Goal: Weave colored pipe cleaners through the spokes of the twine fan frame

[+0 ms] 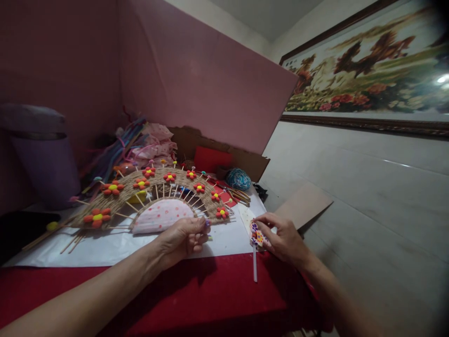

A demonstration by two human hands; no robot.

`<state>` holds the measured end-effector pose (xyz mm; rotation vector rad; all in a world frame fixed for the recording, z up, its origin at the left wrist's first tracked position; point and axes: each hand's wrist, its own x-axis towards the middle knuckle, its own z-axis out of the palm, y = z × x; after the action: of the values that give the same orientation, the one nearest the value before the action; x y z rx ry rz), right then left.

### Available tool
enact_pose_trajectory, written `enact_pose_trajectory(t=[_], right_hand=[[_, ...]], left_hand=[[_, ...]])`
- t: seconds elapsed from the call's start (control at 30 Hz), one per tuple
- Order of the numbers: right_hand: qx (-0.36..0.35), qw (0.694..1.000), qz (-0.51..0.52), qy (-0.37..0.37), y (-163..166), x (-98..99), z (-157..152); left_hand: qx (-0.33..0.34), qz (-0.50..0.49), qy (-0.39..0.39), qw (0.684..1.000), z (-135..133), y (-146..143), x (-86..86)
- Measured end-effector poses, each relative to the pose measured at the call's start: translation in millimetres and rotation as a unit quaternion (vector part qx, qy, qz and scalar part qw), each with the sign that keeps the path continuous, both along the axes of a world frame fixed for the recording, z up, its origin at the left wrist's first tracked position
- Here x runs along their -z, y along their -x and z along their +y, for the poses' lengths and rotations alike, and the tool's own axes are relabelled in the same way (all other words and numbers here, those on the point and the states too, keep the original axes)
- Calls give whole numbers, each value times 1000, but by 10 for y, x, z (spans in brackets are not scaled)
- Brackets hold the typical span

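A half-round fan (154, 196) woven of jute cord on wooden sticks lies on white paper (115, 245); red-and-yellow flowers dot its arc and a pink dotted half-disc fills its middle. My left hand (184, 238) rests at the fan's lower edge, fingers curled and pinching something small I cannot make out. My right hand (280, 238) is closed on a small flower-patterned piece on a white stick (255, 243) at the table's right edge.
A red cloth (210, 295) covers the table front. Behind the fan lie pink fabric (154, 142), a blue yarn ball (237, 179), red paper (212, 159) and cardboard (245, 161). A purple bin (42, 154) stands left. A pink board (196, 79) backs the table; floor right.
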<state>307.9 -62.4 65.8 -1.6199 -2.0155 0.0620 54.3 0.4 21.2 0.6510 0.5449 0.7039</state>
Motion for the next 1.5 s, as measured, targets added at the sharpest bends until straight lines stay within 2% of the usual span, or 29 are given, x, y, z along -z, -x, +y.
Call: enact_pose_trajectory(t=[0.07, 0.2, 0.33, 0.5, 0.63, 0.77, 1.03, 1.5], right_hand=[[-39, 996, 77, -15, 308, -11, -34], [-86, 986, 134, -39, 714, 47, -33], [-133, 970, 188, -73, 858, 121, 60], [-207, 946, 247, -43, 962, 214, 178], [-212, 922, 321, -40, 1010, 289, 236], [-220, 897, 380, -43, 1033, 347, 276], [-219, 866, 445, -58, 1117, 412, 315], [-215, 835, 503, -47, 1150, 423, 321]], left_hand=[[8, 2, -1, 1000, -18, 1, -13], [14, -7, -7, 1000, -26, 11, -14], [29, -35, -27, 999, -29, 31, -20], [66, -71, -63, 993, -76, 43, -46], [91, -110, -77, 987, -96, 37, -44], [72, -126, -63, 987, -96, 26, -26], [54, -150, -40, 986, -127, 12, -29], [48, -130, -71, 988, -135, -5, -10]])
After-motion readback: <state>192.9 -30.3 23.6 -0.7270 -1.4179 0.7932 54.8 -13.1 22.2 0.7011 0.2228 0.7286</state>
